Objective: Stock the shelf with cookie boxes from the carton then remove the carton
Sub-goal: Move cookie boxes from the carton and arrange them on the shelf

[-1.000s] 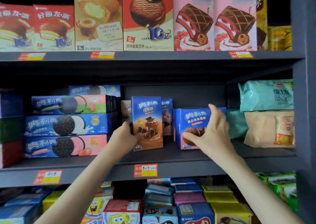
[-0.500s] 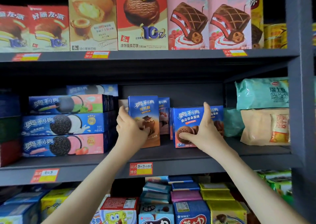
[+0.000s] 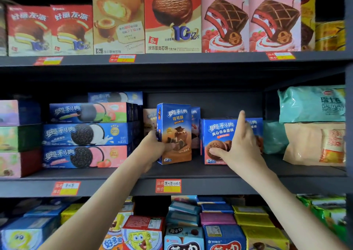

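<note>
On the middle shelf (image 3: 210, 173) stands a tall blue and brown cocoa cookie box (image 3: 174, 133). My left hand (image 3: 152, 146) grips its lower left edge, thumb across the front. To its right stands a wider blue cookie box (image 3: 217, 135) with a chocolate cookie picture. My right hand (image 3: 236, 144) rests on that box's front, index finger stretched up over its top edge and thumb on the lower front. More boxes of both kinds stand behind them. The carton is out of view.
Three long blue cookie boxes (image 3: 86, 134) are stacked left of my left hand. Teal and tan snack bags (image 3: 313, 127) sit at the right. The upper shelf carries pie boxes (image 3: 172, 18). The shelf below holds several small boxes (image 3: 217, 219). A dark upright post (image 3: 349, 116) bounds the right side.
My left hand has slid from the front of the tall cocoa box to its lower left edge. My right hand stays on the wider box.
</note>
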A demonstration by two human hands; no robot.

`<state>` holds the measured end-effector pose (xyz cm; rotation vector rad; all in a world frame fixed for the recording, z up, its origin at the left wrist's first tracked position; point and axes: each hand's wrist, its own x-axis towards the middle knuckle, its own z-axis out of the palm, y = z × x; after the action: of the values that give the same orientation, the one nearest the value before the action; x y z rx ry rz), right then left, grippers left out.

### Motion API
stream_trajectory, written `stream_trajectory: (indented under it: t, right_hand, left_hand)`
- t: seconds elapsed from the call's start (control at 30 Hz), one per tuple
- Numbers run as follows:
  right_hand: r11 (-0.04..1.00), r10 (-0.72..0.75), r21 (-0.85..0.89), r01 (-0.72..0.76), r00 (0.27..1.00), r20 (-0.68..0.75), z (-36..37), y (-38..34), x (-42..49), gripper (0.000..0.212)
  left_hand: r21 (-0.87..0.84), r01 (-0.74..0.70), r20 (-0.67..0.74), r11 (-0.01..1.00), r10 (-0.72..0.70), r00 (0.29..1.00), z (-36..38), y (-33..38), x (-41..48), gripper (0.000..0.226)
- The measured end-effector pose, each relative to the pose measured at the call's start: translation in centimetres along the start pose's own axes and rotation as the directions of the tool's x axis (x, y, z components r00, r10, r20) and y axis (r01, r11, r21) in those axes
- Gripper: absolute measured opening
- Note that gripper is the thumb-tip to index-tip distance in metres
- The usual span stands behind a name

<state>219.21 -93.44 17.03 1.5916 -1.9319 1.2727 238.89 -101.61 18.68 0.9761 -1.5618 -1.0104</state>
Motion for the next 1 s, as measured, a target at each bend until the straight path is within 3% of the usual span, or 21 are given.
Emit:
stream_trajectory:
  t: [0.07, 0.13, 0.2, 0.27, 0.33, 0.43, 0.53, 0.7, 0.9, 1.0]
  right_hand:
    - [0.978, -0.162, -0.159, 0.138, 0.975, -0.150, 0.1, -0.6, -0.3, 0.117]
    - [0.943, -0.328, -0.119, 0.310, 0.925, -0.191, 0.0, -1.9, -0.6, 0.102]
    - [0.908, -0.412, 0.012, 0.418, 0.901, -0.135, 0.1, -3.5, -0.9, 0.085]
    - [0.914, -0.383, 0.142, 0.381, 0.924, -0.013, 0.7, -4.8, -0.8, 0.077]
    - [0.940, -0.283, 0.230, 0.252, 0.952, 0.114, 1.5, -5.6, -0.1, 0.079]
    - [0.957, -0.174, 0.272, 0.105, 0.954, 0.244, 2.1, -6.5, 0.6, 0.081]
    - [0.964, -0.193, 0.226, 0.139, 0.952, 0.236, 2.5, -7.5, 0.6, 0.075]
    - [0.969, -0.242, 0.090, 0.230, 0.958, 0.152, 3.6, -8.2, 0.3, 0.058]
    - [0.954, -0.217, -0.131, 0.270, 0.922, 0.320, 3.0, -7.1, 0.5, 0.021]
    - [0.939, -0.207, -0.194, 0.285, 0.916, 0.344, 2.3, -6.3, 0.6, 0.014]
  left_hand:
    - [-0.005, -0.013, -0.034, 1.000, 0.013, 0.999, -0.4, -0.3, 0.3, 0.028]
    - [0.015, -0.037, -0.071, 0.999, 0.038, 0.997, -0.8, -0.3, 0.4, 0.027]
    - [0.050, -0.055, -0.093, 0.997, 0.059, 0.994, -1.2, -0.2, 0.4, 0.025]
    - [0.077, -0.070, -0.084, 0.995, 0.076, 0.994, -1.6, -0.1, 0.2, 0.023]
    - [0.085, -0.074, -0.052, 0.994, 0.079, 0.996, -2.2, 0.0, -0.2, 0.020]
    - [0.079, -0.055, -0.002, 0.995, 0.055, 0.998, -3.1, 0.1, -0.6, 0.017]
    - [0.101, -0.014, 0.044, 0.995, 0.009, 0.999, -3.8, -0.1, -0.6, 0.015]
    - [0.223, 0.004, -0.013, 0.975, -0.002, 1.000, -4.1, -0.9, 0.2, 0.020]
    - [0.459, -0.017, -0.059, 0.888, 0.050, 0.997, -4.0, -0.8, 1.4, 0.029]
    - [0.508, -0.028, -0.021, 0.861, 0.045, 0.999, -3.6, -0.5, 1.8, 0.020]
